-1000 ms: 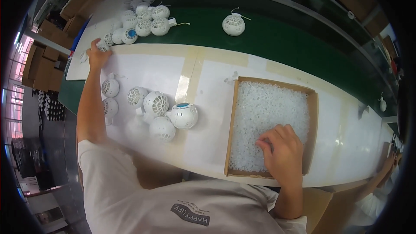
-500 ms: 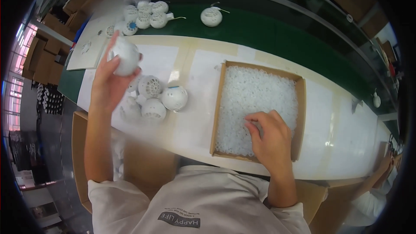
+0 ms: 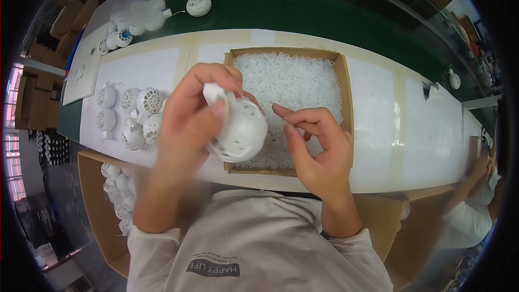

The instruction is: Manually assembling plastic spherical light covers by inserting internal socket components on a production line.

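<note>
A white, round, perforated plastic ball [image 3: 244, 132] is gripped in my left hand [image 3: 186, 116], with the thumb and fingers around its upper left part. It is held above the left side of a shallow cardboard box. Just right of the ball, my right hand [image 3: 321, 151] has thumb and index finger pinched together; whatever tiny piece may be between them is too small to tell. Small translucent plastic rings [image 3: 286, 73] fill the box [image 3: 347, 108] beneath both hands.
Several white perforated balls [image 3: 148, 100] lie on the white tabletop at left, and others [image 3: 124, 37] at the far left. One ball [image 3: 198, 5] with a cord sits on the green surface. A big carton [image 3: 97, 200] at lower left holds more balls. Another person's arm [image 3: 465, 194] shows at right.
My left hand has brought the ball from the far left to in front of me, beside my right hand. My right hand has lifted off the rings. The view has shifted.
</note>
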The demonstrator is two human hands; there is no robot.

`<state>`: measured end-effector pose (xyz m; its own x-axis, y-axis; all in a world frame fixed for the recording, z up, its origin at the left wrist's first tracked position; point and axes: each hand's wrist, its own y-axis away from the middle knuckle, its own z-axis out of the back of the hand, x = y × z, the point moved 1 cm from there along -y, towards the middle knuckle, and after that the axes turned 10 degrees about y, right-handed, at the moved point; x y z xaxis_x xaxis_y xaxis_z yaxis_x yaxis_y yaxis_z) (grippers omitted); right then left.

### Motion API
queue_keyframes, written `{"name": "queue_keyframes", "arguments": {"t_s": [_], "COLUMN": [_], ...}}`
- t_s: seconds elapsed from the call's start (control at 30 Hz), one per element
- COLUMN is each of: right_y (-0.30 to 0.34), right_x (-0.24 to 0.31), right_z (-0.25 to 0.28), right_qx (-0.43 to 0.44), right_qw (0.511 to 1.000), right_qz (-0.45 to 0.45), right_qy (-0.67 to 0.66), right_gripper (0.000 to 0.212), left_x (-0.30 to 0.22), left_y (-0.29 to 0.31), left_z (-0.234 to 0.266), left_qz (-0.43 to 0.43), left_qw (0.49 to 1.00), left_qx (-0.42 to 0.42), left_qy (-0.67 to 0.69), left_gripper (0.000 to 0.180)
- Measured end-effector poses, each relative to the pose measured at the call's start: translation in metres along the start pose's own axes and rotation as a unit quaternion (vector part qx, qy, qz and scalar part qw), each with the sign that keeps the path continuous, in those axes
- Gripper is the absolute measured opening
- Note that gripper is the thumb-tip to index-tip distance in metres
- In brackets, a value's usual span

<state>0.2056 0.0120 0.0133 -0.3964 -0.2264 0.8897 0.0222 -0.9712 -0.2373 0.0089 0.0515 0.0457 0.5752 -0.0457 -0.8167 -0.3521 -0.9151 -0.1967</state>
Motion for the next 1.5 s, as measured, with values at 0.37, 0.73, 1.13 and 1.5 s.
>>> {"name": "queue_keyframes", "arguments": {"t_s": [0.37,0.73,1.13,1.5], "right_y": [0.022,0.03,0.013,0.015], "right_x": [0.017,0.013,0.007,0.008], "right_z": [0.007,-0.008,-0.011,-0.005], "right_qx": [-0.021,-0.053,0.025,0.066], "right_qw": [0.986,0.975,0.987,0.978], "right_qz": [0.147,0.029,0.082,0.111], "right_qy": [-0.073,-0.213,-0.135,-0.164], "right_gripper": [0.016,0.021,0.018,0.018], "left_x": [0.035,0.028,0.028,0.02], "left_y": [0.017,0.019,0.037,0.038], "left_z": [-0.014,-0.012,-0.014,-0.013], "left_qz": [-0.128,-0.257,-0.134,-0.068], "left_qw": [0.959,0.854,0.914,0.916], "left_qx": [-0.064,-0.067,-0.004,0.104], "left_qy": [-0.244,-0.447,-0.384,-0.382], "left_gripper": [0.024,0.029,0.042,0.054]}}
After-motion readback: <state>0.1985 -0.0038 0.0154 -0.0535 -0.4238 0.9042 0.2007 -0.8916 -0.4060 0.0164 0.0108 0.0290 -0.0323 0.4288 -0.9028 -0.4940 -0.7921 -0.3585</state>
